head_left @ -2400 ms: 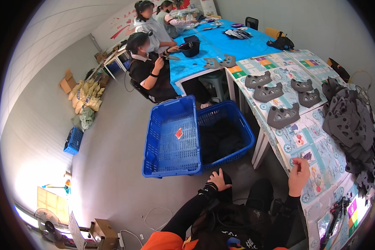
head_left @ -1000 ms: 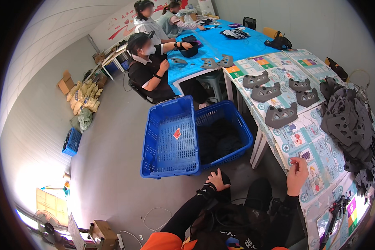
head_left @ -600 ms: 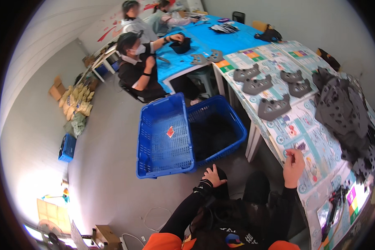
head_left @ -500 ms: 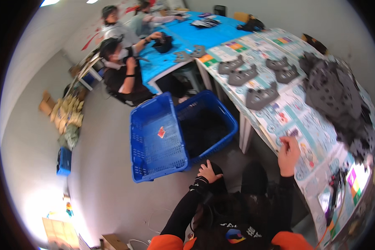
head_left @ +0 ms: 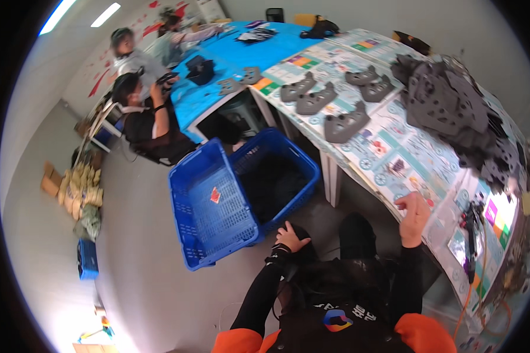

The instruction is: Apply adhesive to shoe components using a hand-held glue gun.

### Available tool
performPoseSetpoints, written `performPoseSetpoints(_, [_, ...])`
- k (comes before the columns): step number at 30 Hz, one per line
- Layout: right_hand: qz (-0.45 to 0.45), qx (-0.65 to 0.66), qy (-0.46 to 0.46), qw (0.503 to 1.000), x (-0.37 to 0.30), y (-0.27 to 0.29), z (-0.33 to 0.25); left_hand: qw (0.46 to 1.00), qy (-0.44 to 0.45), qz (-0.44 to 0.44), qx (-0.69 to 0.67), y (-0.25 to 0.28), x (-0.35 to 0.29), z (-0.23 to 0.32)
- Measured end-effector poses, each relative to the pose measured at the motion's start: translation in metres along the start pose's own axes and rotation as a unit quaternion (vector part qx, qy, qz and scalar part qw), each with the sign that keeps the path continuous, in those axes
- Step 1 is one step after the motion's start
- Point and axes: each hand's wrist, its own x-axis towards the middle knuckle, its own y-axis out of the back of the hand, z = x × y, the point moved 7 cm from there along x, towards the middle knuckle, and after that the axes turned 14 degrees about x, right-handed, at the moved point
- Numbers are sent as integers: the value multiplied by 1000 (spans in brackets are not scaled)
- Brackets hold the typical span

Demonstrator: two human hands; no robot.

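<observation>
Table edge (head_left: 394, 203), stiff and firm, bears the open right hand (head_left: 414, 213), while the left hand (head_left: 290, 237) rests spread on a knee.

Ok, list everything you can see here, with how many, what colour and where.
blue crate: two, blue, on the floor by the table, side by side
table: one, covered in printed sheets, right
grey moulded pieces: about five, grey, laid out on the table
pile of dark parts: one, dark grey, far right
blue table: one, beyond
seated people: three, at the blue table
left hand: on own knee
right hand: on the table edge
</observation>
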Motion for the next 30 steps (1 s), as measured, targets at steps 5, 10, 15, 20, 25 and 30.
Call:
performPoseSetpoints(5, [-16, -54, 7, 998, -3, -1, 20, 1000, 5, -6, 0, 2, -6, -14])
performPoseSetpoints(10, [-14, -100, 10, 995, -4, -7, 31, 1000, -1, 6, 0, 8, -4, -16])
performPoseSetpoints(15, [-3, -109, -23, 994, -4, -3, 48, 1000, -20, 15, 0, 8, 1, -16])
performPoseSetpoints(20, [8, -130, -44, 991, -4, 1, 52, 999, -46, 12, 4, 12, 0, -14])
performPoseSetpoints(25, [8, -136, -46, 990, -5, 0, 54, 998, -65, 6, 9, 12, 4, -18])
performPoseSetpoints(30, [12, -141, -50, 989, -5, 1, 58, 997, -76, 5, 11, 12, 3, -12])
